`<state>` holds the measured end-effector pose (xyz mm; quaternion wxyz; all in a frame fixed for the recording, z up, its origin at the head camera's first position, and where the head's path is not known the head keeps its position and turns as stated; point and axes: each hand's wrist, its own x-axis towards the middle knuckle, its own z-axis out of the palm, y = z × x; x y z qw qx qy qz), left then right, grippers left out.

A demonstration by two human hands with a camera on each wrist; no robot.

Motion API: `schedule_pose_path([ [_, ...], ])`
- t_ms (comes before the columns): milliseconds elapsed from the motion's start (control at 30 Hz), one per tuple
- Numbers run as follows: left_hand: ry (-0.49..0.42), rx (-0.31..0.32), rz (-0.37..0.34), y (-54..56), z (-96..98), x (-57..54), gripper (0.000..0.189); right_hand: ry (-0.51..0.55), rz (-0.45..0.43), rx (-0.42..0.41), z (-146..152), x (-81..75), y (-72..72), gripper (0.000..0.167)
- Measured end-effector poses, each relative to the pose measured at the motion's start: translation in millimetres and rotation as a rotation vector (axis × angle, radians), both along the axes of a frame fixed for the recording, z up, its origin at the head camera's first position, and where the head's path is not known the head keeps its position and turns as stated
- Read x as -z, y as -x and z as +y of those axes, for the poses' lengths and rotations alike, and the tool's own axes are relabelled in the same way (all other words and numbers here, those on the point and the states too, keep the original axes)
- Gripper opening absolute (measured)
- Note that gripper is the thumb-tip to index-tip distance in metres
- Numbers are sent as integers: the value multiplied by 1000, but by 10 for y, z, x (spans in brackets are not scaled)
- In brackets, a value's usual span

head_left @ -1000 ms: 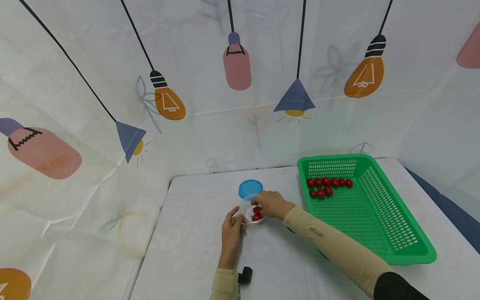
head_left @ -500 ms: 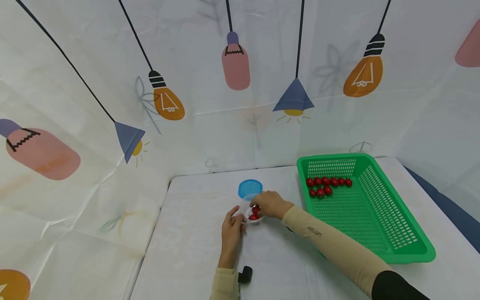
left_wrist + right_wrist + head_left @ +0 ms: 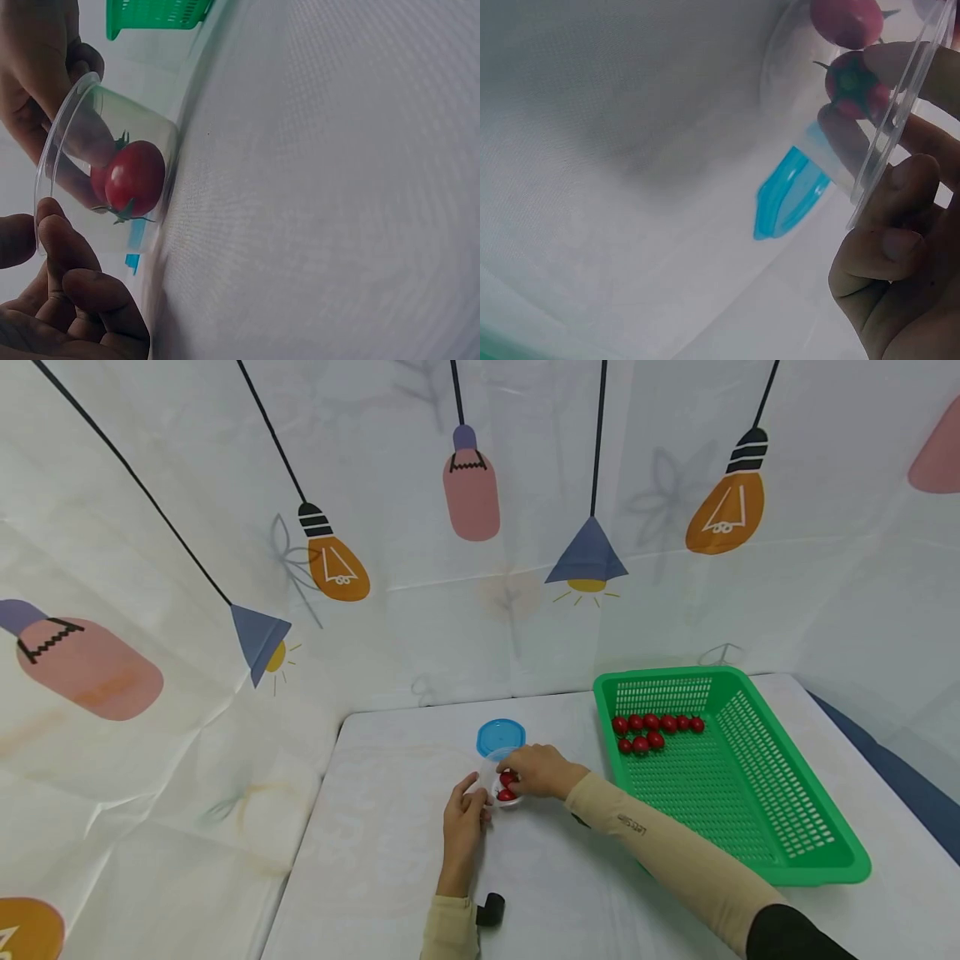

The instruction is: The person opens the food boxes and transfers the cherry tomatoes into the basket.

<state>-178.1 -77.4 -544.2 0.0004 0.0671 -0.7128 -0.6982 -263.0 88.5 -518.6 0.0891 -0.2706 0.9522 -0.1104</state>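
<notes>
A clear plastic tub (image 3: 142,112) holds red cherry tomatoes with green stems, one tomato (image 3: 136,178) showing plainly through its wall. My left hand (image 3: 462,828) pinches the tub's rim between thumb and finger. From the other side my right hand (image 3: 547,771) reaches over the rim. Two of its fingers are down inside the tub, pinching a cherry tomato (image 3: 851,84) near its stem end, as the right wrist view shows. From above, the right fingers cover part of the tub.
Just behind the tub lies a round blue lid (image 3: 501,737). A green slotted basket (image 3: 757,810) stands to the right, with several cherry tomatoes (image 3: 651,722) lined up in its far left corner. A white cloth covers the table (image 3: 375,843).
Inside the tub, the tomatoes and the right fingers have shifted slightly to the left. The left hand keeps its place at the rim.
</notes>
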Motion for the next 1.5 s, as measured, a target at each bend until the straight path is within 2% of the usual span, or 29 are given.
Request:
schedule_pose_path([
  [267, -3, -1, -1, -1, 5, 10, 42, 50, 4, 13, 19, -21, -14, 36],
  [567, -3, 10, 13, 7, -14, 32, 42, 155, 77, 35, 122, -231, -81, 37],
  [800, 15, 5, 1, 10, -11, 31, 43, 264, 149, 62, 286, -460, -173, 36],
  [833, 18, -1, -3, 14, -4, 39, 42, 283, 161, 65, 317, -487, -184, 35],
  [1067, 38, -47, 7, 152, -9, 412, 39, 355, 225, 120, 593, -651, -250, 38],
  [1200, 40, -45, 22, 158, -14, 427, 40, 361, 257, 160, 751, -725, -281, 37],
  [1367, 40, -47, 15, 166, -11, 442, 43, 406, 246, 196, 936, -759, -288, 35],
  [1500, 52, -51, -6, 140, 16, 361, 41, 425, 234, 226, 1074, -786, -280, 37],
])
